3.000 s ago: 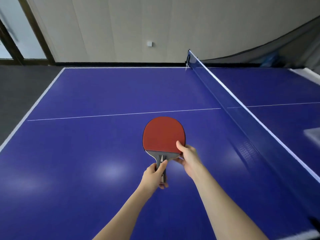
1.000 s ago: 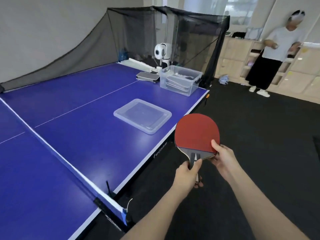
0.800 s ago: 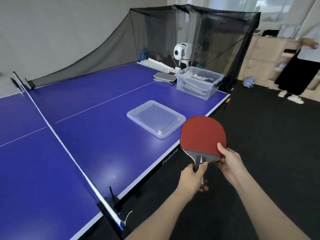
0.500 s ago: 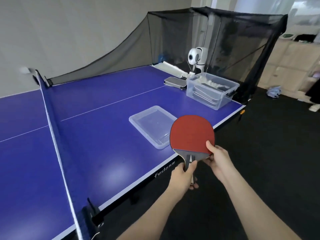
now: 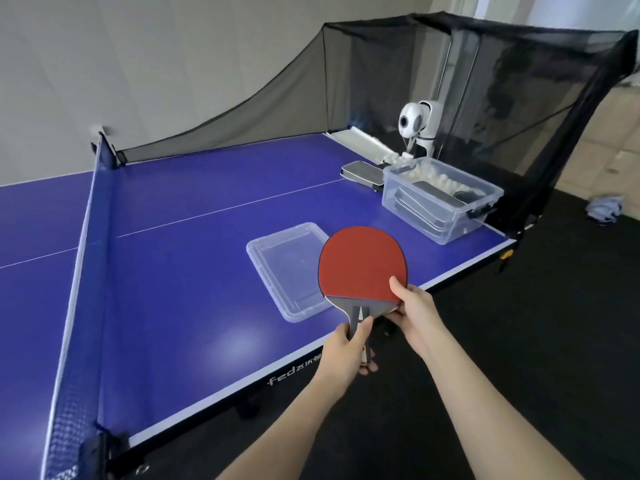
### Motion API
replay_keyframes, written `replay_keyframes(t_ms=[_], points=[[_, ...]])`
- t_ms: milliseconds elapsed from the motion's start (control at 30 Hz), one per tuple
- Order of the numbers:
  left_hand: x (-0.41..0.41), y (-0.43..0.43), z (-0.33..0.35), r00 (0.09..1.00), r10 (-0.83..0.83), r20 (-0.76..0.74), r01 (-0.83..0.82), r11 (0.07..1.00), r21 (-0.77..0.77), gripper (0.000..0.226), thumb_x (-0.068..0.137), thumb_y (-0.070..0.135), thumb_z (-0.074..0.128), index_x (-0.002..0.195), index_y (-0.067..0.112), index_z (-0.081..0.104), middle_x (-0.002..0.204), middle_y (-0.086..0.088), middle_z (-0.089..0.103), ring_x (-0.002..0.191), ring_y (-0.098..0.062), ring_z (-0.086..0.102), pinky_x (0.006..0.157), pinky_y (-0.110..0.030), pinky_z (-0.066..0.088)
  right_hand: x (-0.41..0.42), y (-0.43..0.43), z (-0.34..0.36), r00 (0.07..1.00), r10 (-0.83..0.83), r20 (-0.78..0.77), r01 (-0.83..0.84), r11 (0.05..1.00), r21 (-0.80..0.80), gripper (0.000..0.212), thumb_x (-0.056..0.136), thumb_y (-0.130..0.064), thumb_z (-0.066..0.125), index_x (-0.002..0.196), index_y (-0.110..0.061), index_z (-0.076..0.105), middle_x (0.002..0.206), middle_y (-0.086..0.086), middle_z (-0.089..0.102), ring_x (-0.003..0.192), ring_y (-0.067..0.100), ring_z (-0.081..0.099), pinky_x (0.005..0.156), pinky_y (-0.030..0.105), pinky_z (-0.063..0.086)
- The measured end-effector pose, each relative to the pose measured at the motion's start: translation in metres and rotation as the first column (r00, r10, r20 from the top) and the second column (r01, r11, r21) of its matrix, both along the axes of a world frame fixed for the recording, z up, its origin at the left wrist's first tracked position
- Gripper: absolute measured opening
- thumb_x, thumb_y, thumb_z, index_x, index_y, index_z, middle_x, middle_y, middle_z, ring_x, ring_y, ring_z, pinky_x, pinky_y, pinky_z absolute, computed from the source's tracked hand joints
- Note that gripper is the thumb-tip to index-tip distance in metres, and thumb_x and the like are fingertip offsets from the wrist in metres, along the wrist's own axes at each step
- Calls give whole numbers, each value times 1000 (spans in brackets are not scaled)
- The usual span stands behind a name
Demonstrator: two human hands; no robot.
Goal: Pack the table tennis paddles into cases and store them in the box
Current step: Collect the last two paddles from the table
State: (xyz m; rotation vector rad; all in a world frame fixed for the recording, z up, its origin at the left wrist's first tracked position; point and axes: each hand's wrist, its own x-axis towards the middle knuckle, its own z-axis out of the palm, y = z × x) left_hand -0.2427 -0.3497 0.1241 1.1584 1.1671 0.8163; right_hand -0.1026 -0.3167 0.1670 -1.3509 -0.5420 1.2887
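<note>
Paddle (image 5: 360, 261) brought nearer the box (image 5: 460, 226)
Handle is gripped by left hand (image 5: 346, 355), blade pinched by right hand (image 5: 415, 313); case (image 5: 362, 173) beyond the fingers is now approached.

Soft even light, pale glare on table (image 5: 239, 344), wide-angle bending at edges

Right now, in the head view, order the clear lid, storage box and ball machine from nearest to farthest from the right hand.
1. Clear lid, just left of the right hand.
2. Storage box, farther ahead, to the right.
3. Ball machine, beyond the box, farthest back.
</note>
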Motion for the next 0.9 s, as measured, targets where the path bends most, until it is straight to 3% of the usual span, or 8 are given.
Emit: replay_keyframes(t_ms=[333, 467, 900], points=[[59, 126, -20, 996, 87, -8, -87, 996, -5, 35, 94, 46, 51, 89, 12, 50, 63, -6, 60, 50, -16, 64, 47, -22, 47, 53, 133, -16, 998, 50, 32, -49, 999, -14, 15, 91, -26, 61, 95, -11, 62, 96, 9, 69, 88, 25, 67, 69, 34, 57], [80, 180, -21, 992, 124, -12, -124, 992, -12, 34, 94, 44, 51, 84, 12, 51, 61, -5, 61, 49, -16, 62, 47, -22, 48, 72, 188, -14, 996, 78, 35, -79, 997, 10, 12, 92, -24, 61, 91, -13, 65, 84, 4, 72, 75, 18, 70, 59, 29, 56], [148, 295, -43, 964, 255, -76, -262, 959, -103, 38, 94, 45, 51, 89, 7, 52, 60, -3, 63, 47, -14, 63, 49, -22, 49, 135, 327, -47, 978, 206, -18, -206, 976, -65, 31, 92, -20, 61, 115, 0, 59, 105, 18, 66, 82, 25, 65, 76, 40, 57]])
